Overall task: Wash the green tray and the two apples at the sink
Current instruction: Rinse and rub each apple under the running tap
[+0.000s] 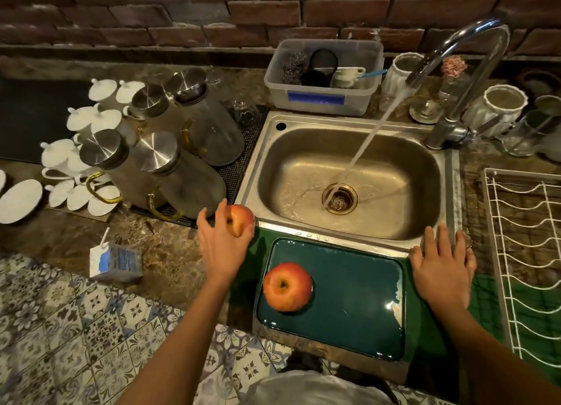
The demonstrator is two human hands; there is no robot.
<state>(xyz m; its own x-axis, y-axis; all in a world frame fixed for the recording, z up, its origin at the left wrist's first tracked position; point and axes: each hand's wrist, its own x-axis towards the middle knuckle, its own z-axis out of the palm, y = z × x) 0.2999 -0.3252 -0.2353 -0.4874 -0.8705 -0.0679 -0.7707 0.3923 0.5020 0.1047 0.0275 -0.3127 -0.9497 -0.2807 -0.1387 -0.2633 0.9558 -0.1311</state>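
Note:
The green tray (358,301) lies flat on the counter just in front of the steel sink (352,174), wet and shiny. One red apple (287,286) rests on the tray's left side, stem dimple up. My left hand (223,240) holds a second red apple (239,219) above the counter at the sink's front-left corner. My right hand (441,268) lies flat, fingers spread, on the sink's front-right rim beside the tray, holding nothing. Water runs from the curved tap (464,71) into the drain (339,197).
Glass jugs with steel lids (170,159) and white teapots and cups (76,162) crowd the counter to the left. A small carton (117,262) lies near the counter edge. A plastic tub (323,77) stands behind the sink, a white wire rack (528,253) at right.

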